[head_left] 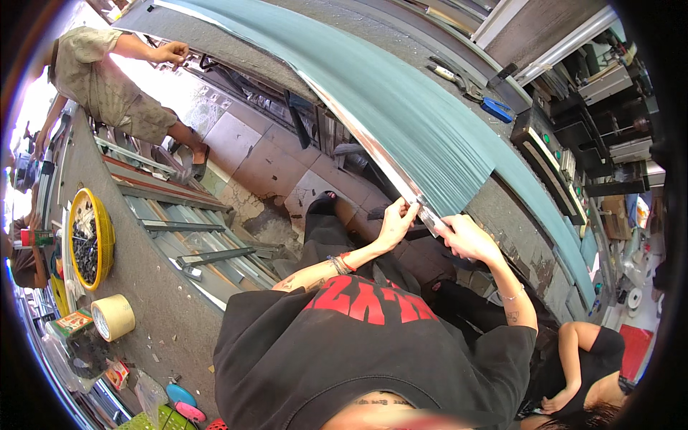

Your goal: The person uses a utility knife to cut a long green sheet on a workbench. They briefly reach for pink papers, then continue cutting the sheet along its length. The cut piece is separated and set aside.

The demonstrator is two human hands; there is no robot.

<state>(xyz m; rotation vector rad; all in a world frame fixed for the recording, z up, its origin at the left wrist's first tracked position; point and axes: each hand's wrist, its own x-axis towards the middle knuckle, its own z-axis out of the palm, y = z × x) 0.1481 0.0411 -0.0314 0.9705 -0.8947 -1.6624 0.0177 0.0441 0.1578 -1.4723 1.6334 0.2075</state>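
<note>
A long, narrow light-coloured strip [373, 152] with a brownish edge runs toward me along the near side of a wide teal sheet [401, 93] marked with fine parallel lines. My left hand [394, 225] is closed at the near end of this strip, thumb and fingers pinched together. Just to its right, my right hand [466, 238] grips a shiny, pale end piece [428, 217]. Whether that piece belongs to the strip or is a separate item, I cannot tell. Both hands are close together by the sheet's near corner.
Pliers [494, 109] and other hand tools lie beyond the sheet on the grey bench. At left, a yellow basket [109, 240] of small dark parts and a tape roll [113, 317] sit on another grey surface. One person [118, 86] stands far left; another [584, 358] is at lower right.
</note>
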